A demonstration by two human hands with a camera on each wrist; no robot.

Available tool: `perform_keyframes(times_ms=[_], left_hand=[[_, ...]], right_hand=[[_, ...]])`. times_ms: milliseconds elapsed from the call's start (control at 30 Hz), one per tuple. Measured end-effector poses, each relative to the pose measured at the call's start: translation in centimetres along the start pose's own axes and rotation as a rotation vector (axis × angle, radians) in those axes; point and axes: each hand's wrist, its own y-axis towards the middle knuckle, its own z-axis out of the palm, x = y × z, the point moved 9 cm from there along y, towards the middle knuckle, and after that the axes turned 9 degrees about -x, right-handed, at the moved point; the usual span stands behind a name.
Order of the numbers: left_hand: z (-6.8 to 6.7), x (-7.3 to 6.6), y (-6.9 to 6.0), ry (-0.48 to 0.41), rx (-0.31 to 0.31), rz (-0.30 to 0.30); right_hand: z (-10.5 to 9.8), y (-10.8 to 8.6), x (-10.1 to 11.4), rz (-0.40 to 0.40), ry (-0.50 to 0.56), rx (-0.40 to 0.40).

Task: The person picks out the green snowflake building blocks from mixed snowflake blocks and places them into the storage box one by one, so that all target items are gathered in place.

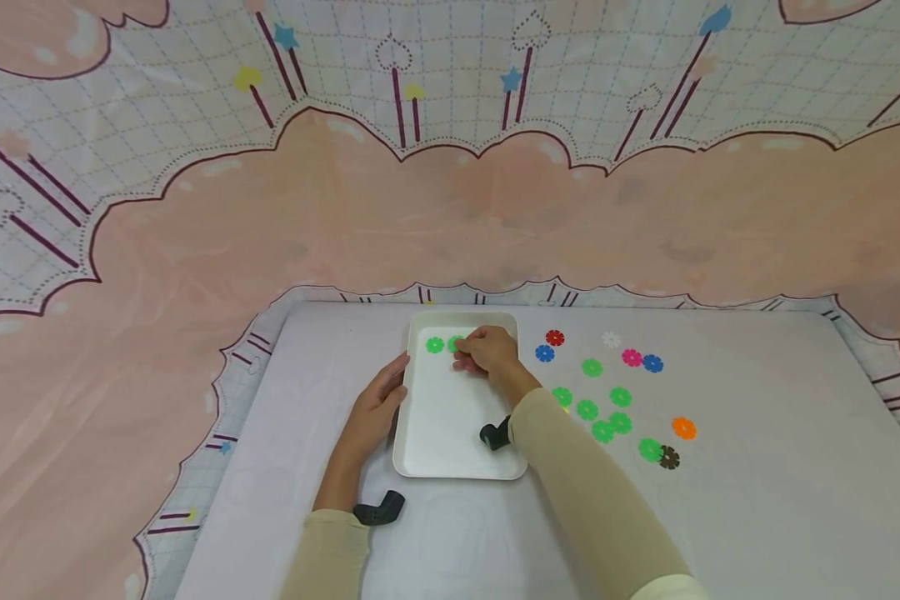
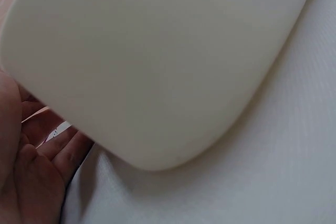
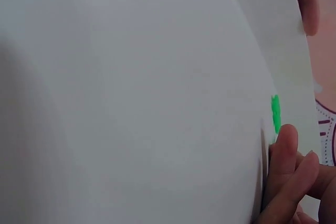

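A white tray [image 1: 450, 442] lies on the table. My left hand [image 1: 376, 408] grips its left rim; in the left wrist view, fingers [image 2: 63, 153] show partly behind the tray's wall [image 2: 157, 77]. Near the tray's far end, my right hand [image 1: 490, 354] pinches a green notched plastic disc [image 1: 453, 342], partly covered by the fingertips. Just left of it, another green disc [image 1: 435, 345] lies flat in the tray. In the right wrist view, a green disc [image 3: 276, 114] shows beyond my right fingertips [image 3: 286, 140].
Right of the tray lie several loose green discs [image 1: 592, 367], blue discs [image 1: 544, 353], a red disc [image 1: 555, 337], a pink disc [image 1: 632, 357], a white disc [image 1: 611, 339], an orange disc [image 1: 684, 428] and a dark brown disc [image 1: 669, 457]. My right forearm [image 1: 592, 483] passes close beside some.
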Motion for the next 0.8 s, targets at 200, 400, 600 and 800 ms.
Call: perform_keyframes(times_ms=[200, 400, 600, 800], left_hand=[[0.1, -0.2, -0.1, -0.003, 0.004, 0.004], [0.2, -0.2, -0.1, -0.005, 0.010, 0.011], [0.1, -0.1, 0.0, -0.005, 0.006, 0.012], [0.0, 0.0, 0.1, -0.005, 0.004, 0.024]], right_hand=[[0.0, 0.0, 0.1, -0.002, -0.005, -0.010], [-0.1, 0.1, 0.0, 0.011, -0.036, -0.050], [0.0, 0.7, -0.3, 0.030, -0.081, -0.105], [0.0, 1.2, -0.4, 0.018, -0.107, -0.129]])
